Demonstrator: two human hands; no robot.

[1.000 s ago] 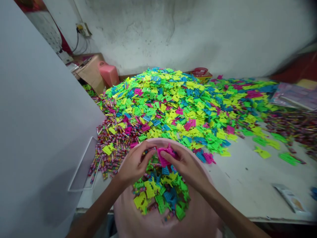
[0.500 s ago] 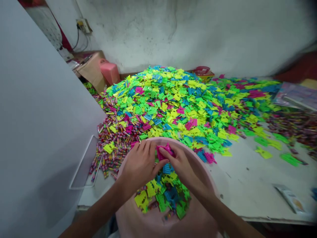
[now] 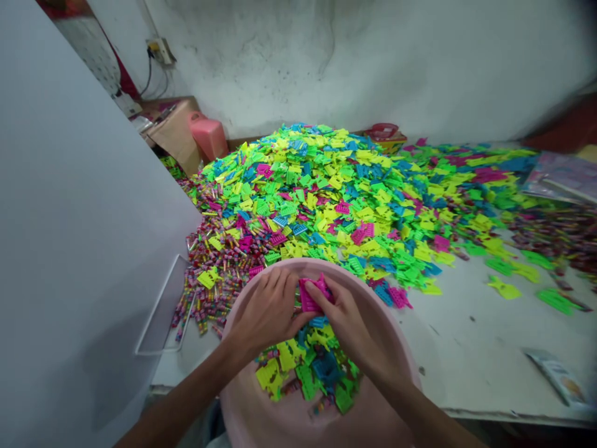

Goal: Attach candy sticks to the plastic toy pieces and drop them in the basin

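Note:
Over a pale pink tub (image 3: 387,326), my right hand (image 3: 345,314) pinches a bright pink plastic piece (image 3: 310,300), its thumb lying across the front. My left hand (image 3: 270,308) is close beside it with fingers curled and the thumb reaching the lower edge of the piece. Whatever sits inside the left fingers is hidden. Below both hands, the tub holds a loose heap of yellow, green and blue plastic pieces (image 3: 305,379), with a few small wrapped candy rolls (image 3: 321,406) among them.
A large mound of coloured plastic pieces (image 3: 326,193) covers the white table (image 3: 461,348) behind the tub. Candy rolls (image 3: 219,249) are piled at its left, next to a white panel (image 3: 93,218). A flat packet (image 3: 557,376) lies at right, a pink jug (image 3: 208,135) at the back.
The pink plastic piece has turned slightly, showing more of its ribbed face. Both hands stay together over the tub; the view has shifted a little.

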